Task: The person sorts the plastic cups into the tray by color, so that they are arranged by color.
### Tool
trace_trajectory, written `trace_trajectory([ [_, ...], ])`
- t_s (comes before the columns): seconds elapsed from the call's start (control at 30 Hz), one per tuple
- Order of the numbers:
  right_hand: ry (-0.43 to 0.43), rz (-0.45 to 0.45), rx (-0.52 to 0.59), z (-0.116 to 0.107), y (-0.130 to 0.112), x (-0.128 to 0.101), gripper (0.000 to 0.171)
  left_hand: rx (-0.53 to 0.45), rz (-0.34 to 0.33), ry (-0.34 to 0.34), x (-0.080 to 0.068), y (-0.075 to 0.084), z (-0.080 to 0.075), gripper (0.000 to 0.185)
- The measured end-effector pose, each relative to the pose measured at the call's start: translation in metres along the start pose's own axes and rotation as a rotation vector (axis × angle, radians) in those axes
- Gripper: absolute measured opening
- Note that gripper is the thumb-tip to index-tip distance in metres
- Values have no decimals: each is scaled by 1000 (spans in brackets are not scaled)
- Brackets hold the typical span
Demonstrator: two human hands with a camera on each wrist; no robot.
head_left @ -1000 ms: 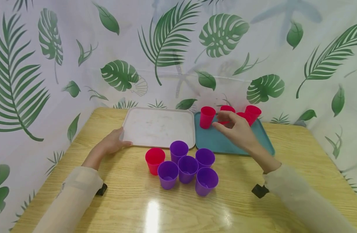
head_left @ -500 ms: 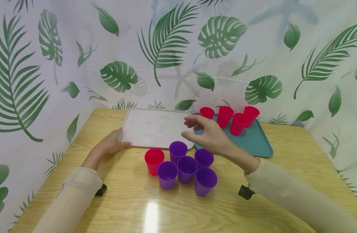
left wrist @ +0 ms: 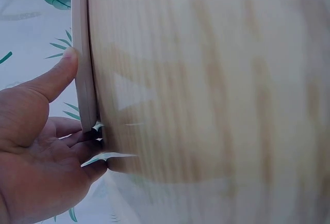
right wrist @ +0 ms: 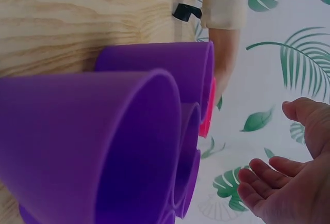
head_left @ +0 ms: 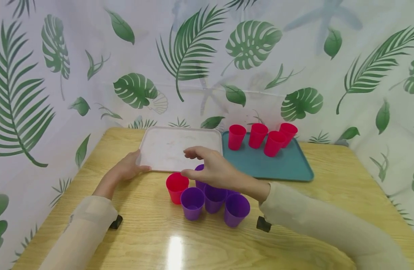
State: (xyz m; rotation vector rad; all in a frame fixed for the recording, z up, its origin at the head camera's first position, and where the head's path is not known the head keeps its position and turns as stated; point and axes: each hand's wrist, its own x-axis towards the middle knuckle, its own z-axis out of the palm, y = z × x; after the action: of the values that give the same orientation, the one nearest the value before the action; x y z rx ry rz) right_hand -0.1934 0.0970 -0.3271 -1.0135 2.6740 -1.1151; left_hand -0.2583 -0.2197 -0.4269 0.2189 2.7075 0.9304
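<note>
My left hand (head_left: 128, 165) holds the near left corner of a white tray (head_left: 166, 144). Its thumb lies along the rim in the left wrist view, with the fingers around the corner. Above a group of purple cups (head_left: 236, 213) hovers my right hand (head_left: 215, 169), holding nothing, fingers spread from the thumb. It partly hides the rear purple cups in the head view. Just below its thumb tip stands a red cup (head_left: 177, 192), upright at the left of the purple group. A large purple cup (right wrist: 67, 131) fills the left of the right wrist view.
A teal tray (head_left: 281, 168) sits against the white tray's right side. Several red cups (head_left: 258, 137) stand upright along its back. The wooden table (head_left: 132, 240) runs back to a leaf-print cloth (head_left: 200, 56).
My right hand has moved left from the red cups on the teal tray, across to above the purple cups and near the lone red cup. The left hand stays on the white tray.
</note>
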Motion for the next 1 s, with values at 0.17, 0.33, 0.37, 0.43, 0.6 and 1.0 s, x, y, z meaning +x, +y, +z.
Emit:
trace_trajectory([
  [0.17,-71,5,-7,13,-2,5,61,-2,-1,-1,-2,1,0,92],
  [0.33,-105,-5,-53,23,1,8,62,-1,-10,-4,-2,2,0,92],
  [0.37,-109,-3,-65,24,2,8,62,-3,-15,-6,-2,2,0,93],
  [0.43,-117,-4,-82,26,3,9,63,-4,-22,-8,-2,2,0,93],
  [0.6,-128,-6,-114,30,5,10,67,-3,-29,-8,-2,3,-1,92],
  [1.0,-163,23,-183,43,6,9,71,-14,-41,-14,-5,8,-2,94],
])
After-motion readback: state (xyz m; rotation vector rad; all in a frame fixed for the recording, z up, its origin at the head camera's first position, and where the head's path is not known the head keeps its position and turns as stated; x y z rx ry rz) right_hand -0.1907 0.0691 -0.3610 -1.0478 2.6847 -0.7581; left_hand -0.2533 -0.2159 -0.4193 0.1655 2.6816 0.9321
